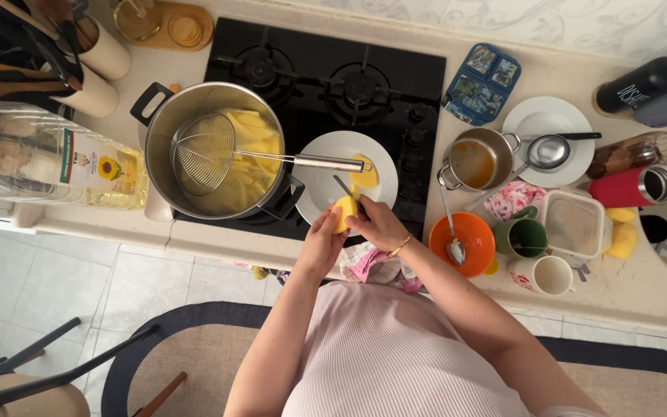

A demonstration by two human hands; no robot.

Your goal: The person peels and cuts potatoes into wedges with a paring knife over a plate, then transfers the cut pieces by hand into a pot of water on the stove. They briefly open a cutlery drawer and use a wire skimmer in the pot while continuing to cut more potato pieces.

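My left hand grips a peeled yellow potato over the near rim of a white plate. My right hand holds a knife whose blade rests against the potato. A cut potato slice lies on the plate. To the left, a steel pot on the black hob holds yellow potato strips, with a wire skimmer resting across it, its handle reaching over the plate.
A large oil bottle lies at the left counter edge. Right of the hob stand a small saucepan, an orange bowl with spoon, a green mug, a white mug, a plastic tub and a red flask.
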